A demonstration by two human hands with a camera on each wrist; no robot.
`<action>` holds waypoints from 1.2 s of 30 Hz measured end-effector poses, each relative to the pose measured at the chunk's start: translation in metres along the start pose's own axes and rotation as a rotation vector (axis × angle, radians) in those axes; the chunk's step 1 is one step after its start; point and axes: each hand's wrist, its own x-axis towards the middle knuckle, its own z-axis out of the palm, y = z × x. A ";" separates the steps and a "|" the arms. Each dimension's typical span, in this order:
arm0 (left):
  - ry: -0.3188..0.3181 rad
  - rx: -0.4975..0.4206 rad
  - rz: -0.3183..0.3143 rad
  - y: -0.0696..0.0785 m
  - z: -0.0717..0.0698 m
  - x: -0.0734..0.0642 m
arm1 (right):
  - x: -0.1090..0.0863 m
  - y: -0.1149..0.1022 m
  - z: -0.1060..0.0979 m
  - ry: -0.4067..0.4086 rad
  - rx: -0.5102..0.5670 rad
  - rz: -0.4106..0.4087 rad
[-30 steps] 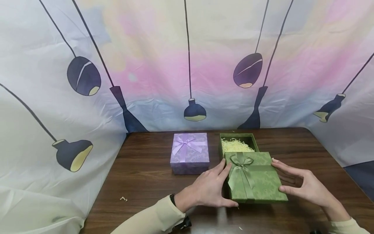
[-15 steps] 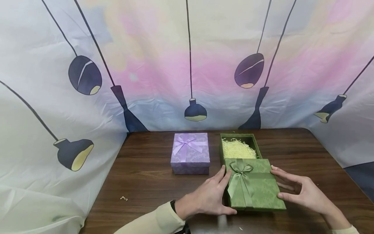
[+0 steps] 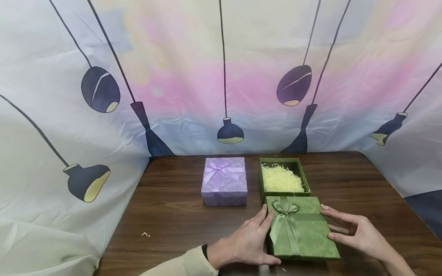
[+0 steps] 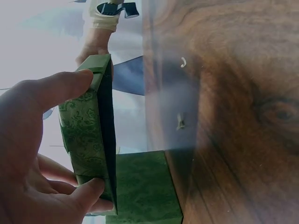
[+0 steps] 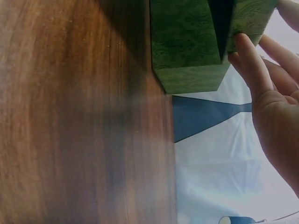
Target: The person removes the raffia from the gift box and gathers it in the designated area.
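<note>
Both hands hold the green patterned gift box lid [image 3: 310, 234], its ribbon bow facing up, in front of the open green box [image 3: 262, 188]. My left hand [image 3: 248, 239] grips its left side, thumb at the near corner and fingers at the far one. On the opposite side, the fingers and thumb of my right hand [image 3: 359, 232] pinch the lid's edge. Seen from the left wrist, the lid [image 4: 84, 130] hangs above the table with its dark hollow underside showing. Pale yellow shredded paper [image 3: 281, 178] fills the green box. The right wrist view shows the box's outer wall [image 5: 187, 37].
A purple gift box [image 3: 224, 188] with a lilac bow stands closed to the left of the green one. Small paper shreds [image 3: 146, 234] lie scattered on the dark wooden table [image 3: 165, 214]. A cloth backdrop [image 3: 193, 76] printed with lamps hangs behind.
Both hands have drawn the lid toward the table's near side. More of the green box and its paper filling is uncovered, including its near rim. The purple box stays put.
</note>
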 end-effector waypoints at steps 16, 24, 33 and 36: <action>-0.040 0.006 -0.050 -0.001 0.016 -0.005 | 0.001 0.012 0.011 0.016 0.092 0.062; -0.064 -0.012 -0.069 -0.002 0.025 -0.007 | 0.001 0.014 0.016 0.008 0.095 0.114; -0.066 -0.027 -0.072 -0.005 0.032 -0.006 | 0.001 0.021 0.020 0.032 -0.023 0.083; -0.067 -0.035 -0.075 -0.007 0.037 -0.006 | 0.002 0.026 0.021 0.019 -0.039 0.100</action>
